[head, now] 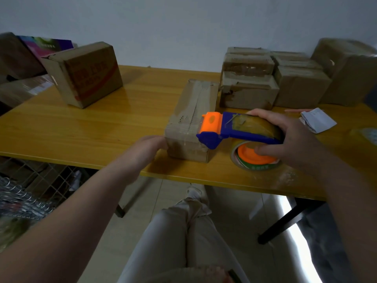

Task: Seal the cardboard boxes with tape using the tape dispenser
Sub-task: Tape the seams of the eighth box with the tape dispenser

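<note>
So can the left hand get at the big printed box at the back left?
Probably yes: the left hand rests against the small box, and only bare table lies between it and the printed box.

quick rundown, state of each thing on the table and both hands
long box: closed, taped on top, lying near the table edge
tape dispenser: held, head at the long box's near end
right hand: gripping the tape dispenser
left hand: resting against the long box's side
printed box: closed, upright
stacked boxes: closed, taped

A glossy yellow wooden table (85,127) on black legs (285,219) is set against a plain pale grey wall (183,23), above a beige tiled floor (142,203).
</note>
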`<state>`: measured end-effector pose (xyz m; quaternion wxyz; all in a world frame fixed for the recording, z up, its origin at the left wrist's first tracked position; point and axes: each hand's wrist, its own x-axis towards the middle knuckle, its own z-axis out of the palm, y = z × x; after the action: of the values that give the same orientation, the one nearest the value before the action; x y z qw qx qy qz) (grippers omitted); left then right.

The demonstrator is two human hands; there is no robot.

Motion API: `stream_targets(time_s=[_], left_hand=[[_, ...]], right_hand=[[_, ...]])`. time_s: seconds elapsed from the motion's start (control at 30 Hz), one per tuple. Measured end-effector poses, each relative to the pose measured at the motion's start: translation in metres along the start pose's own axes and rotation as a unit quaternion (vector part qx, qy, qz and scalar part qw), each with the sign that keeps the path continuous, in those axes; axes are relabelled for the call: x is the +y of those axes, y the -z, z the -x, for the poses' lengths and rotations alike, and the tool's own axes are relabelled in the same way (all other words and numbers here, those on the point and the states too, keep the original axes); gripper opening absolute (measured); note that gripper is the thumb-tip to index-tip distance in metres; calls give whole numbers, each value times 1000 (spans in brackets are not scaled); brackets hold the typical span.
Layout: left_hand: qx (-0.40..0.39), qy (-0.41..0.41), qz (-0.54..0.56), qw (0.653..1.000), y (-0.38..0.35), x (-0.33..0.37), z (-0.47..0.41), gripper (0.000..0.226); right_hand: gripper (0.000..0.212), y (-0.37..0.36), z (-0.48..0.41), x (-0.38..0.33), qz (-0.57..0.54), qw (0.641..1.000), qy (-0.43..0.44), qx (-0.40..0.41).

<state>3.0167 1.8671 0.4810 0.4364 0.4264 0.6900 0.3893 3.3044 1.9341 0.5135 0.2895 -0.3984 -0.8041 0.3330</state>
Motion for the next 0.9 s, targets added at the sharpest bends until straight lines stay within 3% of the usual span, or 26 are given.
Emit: stream_targets(time_s=[0.07, 0.13, 0.23, 0.4, 0.57, 0.67, 0.77, 0.9], left_hand=[[32, -13, -30, 999, 4, 6, -1, 41], [84, -79, -40, 992, 4, 10, -1, 66], [50, -144, 11, 988, -11, 11, 5, 77], [6, -100, 119, 988, -16, -3, 3, 85], [-44, -24, 78, 996, -4, -12, 7, 84], [46, -93, -82, 991, -1, -2, 11, 86], [98, -224, -307, 920, -6, 8, 15, 95], [85, -271, -445, 849, -17, 10, 10, 96]], right_hand=[[75, 0, 0, 1, -1, 1000, -2, -1], [75, -1, 1, 2, -5, 1000, -5, 1], [75, -1, 1, 3, -8, 1000, -6, 4], [75, -2, 2, 5, -7, 1000, 3, 10], [74, -4, 2, 4, -18, 1000, -1, 10], [75, -4, 3, 5, -18, 1000, -5, 11], [76, -4, 2, 6, -18, 1000, -7, 10], [76, -4, 2, 7, -16, 1000, -6, 7]])
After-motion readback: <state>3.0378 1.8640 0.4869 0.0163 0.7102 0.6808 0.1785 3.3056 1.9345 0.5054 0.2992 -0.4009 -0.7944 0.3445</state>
